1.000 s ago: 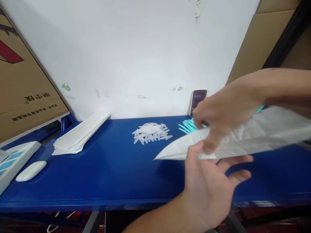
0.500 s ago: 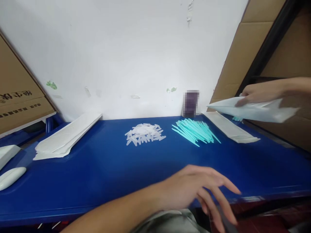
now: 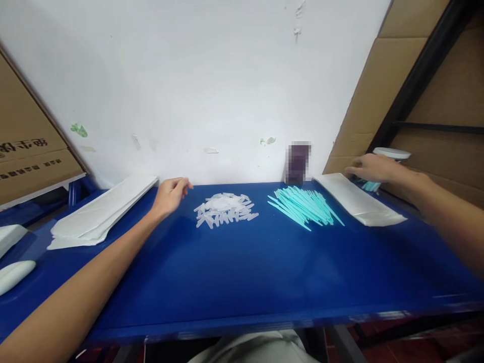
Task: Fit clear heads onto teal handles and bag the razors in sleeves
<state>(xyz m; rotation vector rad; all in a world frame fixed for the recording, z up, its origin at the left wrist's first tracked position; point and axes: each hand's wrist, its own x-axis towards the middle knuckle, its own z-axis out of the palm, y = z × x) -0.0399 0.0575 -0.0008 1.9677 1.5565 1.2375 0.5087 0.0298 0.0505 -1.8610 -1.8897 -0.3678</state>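
My left hand [image 3: 172,196] hovers between the left stack of flat white bags [image 3: 100,212] and a pile of small translucent plastic tips [image 3: 226,209]. Its fingers are curled in, with nothing visible in them. At the right, my right hand [image 3: 372,167] is over the far end of another stack of white bags [image 3: 359,199], fingers bent downward and apart from the thumb. I see no bag in its grasp; whether the fingertips touch the stack is unclear. Between the hands lies a heap of thin turquoise plastic sticks [image 3: 306,206].
A blue table [image 3: 227,272] stands against a white wall. A pixelated dark object [image 3: 298,164] leans there. White objects, one rounded [image 3: 17,276], lie at the left edge. Cardboard [image 3: 34,136] flanks the left side. Behind my right hand is a white round lid [image 3: 392,153].
My right hand has let go of the white bag it held, which now lies on the right stack. My left hand has swung from the front edge to the back left, its fingers curling.
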